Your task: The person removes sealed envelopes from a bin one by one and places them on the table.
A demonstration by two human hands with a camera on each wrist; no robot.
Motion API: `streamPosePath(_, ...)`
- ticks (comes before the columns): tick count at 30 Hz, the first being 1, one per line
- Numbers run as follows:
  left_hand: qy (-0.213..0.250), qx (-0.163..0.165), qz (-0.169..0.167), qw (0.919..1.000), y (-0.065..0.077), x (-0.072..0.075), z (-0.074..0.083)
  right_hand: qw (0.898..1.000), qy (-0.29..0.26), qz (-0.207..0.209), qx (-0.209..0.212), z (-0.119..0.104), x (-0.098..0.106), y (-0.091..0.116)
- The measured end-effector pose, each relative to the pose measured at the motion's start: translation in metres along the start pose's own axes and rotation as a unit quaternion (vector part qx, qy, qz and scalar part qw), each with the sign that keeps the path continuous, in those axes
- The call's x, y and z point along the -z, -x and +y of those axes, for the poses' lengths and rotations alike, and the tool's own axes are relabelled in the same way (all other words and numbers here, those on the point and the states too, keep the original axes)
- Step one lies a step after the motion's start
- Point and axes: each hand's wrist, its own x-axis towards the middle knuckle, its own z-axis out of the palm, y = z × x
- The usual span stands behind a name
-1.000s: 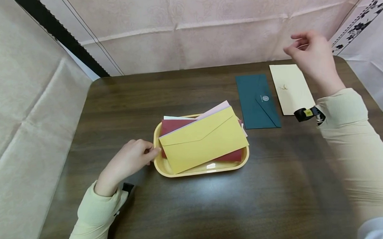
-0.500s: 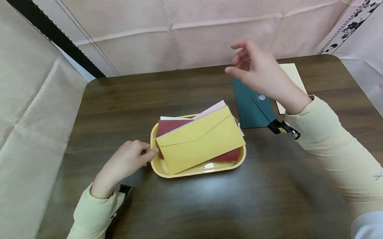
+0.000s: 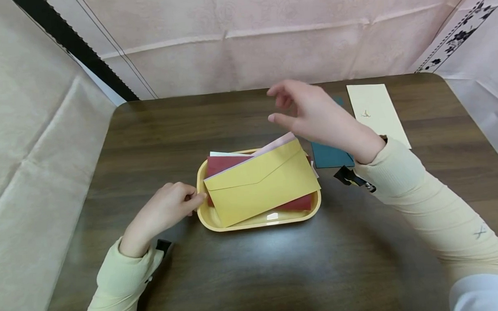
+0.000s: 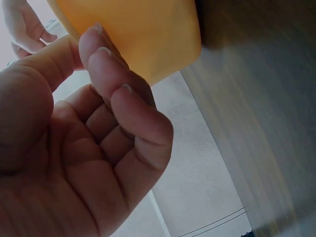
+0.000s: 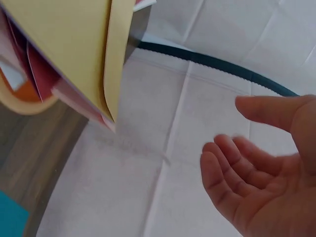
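Here's the right hand (image 5: 269,185) over on the right, palm showing, thumb apart from four loosely bent fingers, and well apart from the yellow envelope (image 5: 69,34) at upper left! Beneath that, a pink envelope (image 5: 79,102) pokes out beside a dark red envelope (image 5: 42,74), with the tray (image 5: 19,104) curving below. Lower left (just a corner, mind you), a blue-green patch (image 5: 10,217) on dark wood (image 5: 54,133); behind, creased pale cloth (image 5: 118,182).

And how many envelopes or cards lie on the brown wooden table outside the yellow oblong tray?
2: a teal paper envelope, partly hidden by the person's right hand in the head view, and a rectangular cream paper piece to its right. More could lie hidden underneath.
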Motion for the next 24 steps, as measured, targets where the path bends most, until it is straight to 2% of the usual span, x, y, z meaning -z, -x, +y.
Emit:
streamPosePath(5,-0.002,0.001,0.002,1.0000,0.000,0.000,0.000,0.997,0.029,-0.070,0.005,-0.003,-0.013,0.001)
streamPosePath(14,0.003,0.005,0.003,1.0000,0.001,0.001,0.001,0.986,0.070,-0.153,0.006,-0.003,-0.029,0.005)
streamPosePath(20,0.001,0.005,0.003,1.0000,0.001,0.001,0.000,0.977,0.100,-0.191,-0.007,-0.005,-0.037,0.005)
streamPosePath(24,0.003,0.004,0.006,1.0000,0.001,0.001,0.000,0.973,0.115,-0.202,-0.008,-0.004,-0.041,0.005)
